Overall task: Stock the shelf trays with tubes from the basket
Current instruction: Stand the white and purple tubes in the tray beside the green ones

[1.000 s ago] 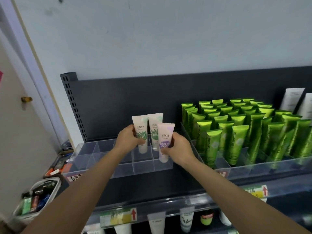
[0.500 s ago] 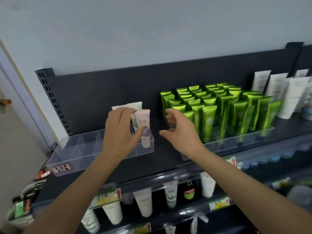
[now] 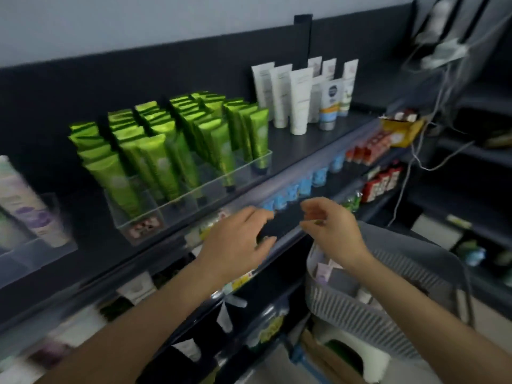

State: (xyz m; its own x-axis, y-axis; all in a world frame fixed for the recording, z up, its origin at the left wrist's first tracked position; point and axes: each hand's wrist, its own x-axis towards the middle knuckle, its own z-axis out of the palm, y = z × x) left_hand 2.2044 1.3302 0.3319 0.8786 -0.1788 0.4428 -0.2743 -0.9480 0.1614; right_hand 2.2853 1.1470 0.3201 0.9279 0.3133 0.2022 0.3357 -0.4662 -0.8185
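A grey slatted basket (image 3: pixel 368 314) hangs at the lower right with pale tubes (image 3: pixel 322 273) inside it. My right hand (image 3: pixel 329 228) hovers just above the basket's left rim, fingers loosely curled and empty. My left hand (image 3: pixel 238 242) floats in front of the shelf edge, fingers relaxed, holding nothing. At the far left a clear tray (image 3: pixel 33 261) holds the pale tubes with purple and green prints (image 3: pixel 30 206), blurred. A second clear tray (image 3: pixel 155 214) is packed with green tubes (image 3: pixel 166 145).
White tubes (image 3: pixel 297 98) stand on the dark shelf (image 3: pixel 310 145) to the right of the green ones. Lower shelves carry more tubes, blue packs (image 3: pixel 302 187) and red packs (image 3: pixel 382 182). Cables (image 3: pixel 432 112) hang at the right. A yellow box (image 3: pixel 401 131) sits at the shelf end.
Both hands let go of the tubes in the left tray and swung right and down toward the basket. The view turned right, bringing the basket into sight.
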